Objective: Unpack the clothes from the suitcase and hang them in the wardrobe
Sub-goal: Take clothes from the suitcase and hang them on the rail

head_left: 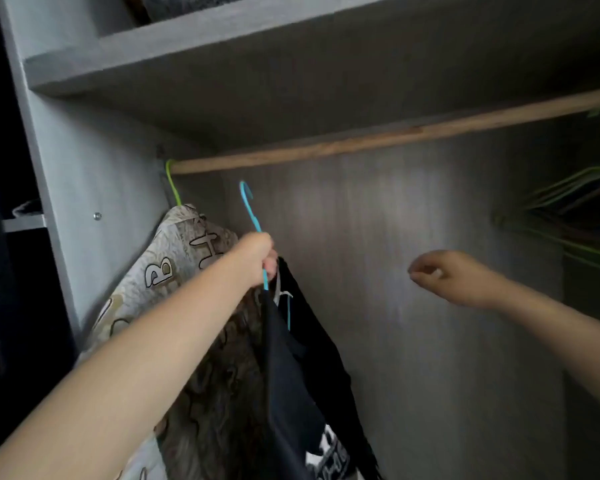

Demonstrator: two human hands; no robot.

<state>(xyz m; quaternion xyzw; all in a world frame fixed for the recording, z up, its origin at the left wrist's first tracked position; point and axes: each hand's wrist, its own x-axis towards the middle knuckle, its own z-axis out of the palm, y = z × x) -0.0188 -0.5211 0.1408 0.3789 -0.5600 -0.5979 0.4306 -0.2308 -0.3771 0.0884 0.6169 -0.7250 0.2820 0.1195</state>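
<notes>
Left forearm up front, left hand gripping blue hanger by the neck, black garment draped on it, hook just under wooden rail, not yet on.

Right hand raised mid-wardrobe, fingers loosely curled, holding nothing, well apart from garment. Already hung: patterned beige-brown garment on green hanger at far left end of rail, touching side panel area. Seems partway done: one piece up, second about to go on rail beside it; suitcase out of view, so remaining count unknown. Bunch of empty green hangers at right end, blurred. Writing: large outlined letters on patterned garment, "B" and "H" readable, rest folded away; white print low on black garment, too blurred to read. No brand tags legible.
</notes>
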